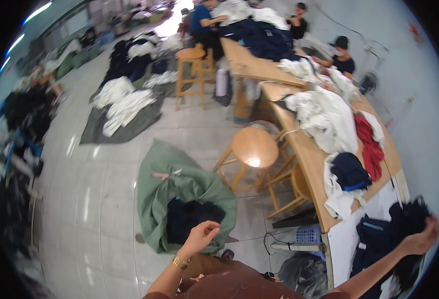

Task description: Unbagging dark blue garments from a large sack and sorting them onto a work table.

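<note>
Dark garments (396, 226) lie at the right fingers (432, 225) (can't tell if clamped); left fingers (209, 225) curl together.

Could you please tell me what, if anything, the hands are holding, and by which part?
The left hand holds nothing visible. The right hand is at the right edge of the dark cloth; whether it grips it cannot be told.

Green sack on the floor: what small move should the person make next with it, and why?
Perhaps reach the left hand into the green sack for some dark cloth: the sack gapes open, cloth shows inside, and that hand seems empty above it, while the right hand is at the dark garments.
</note>
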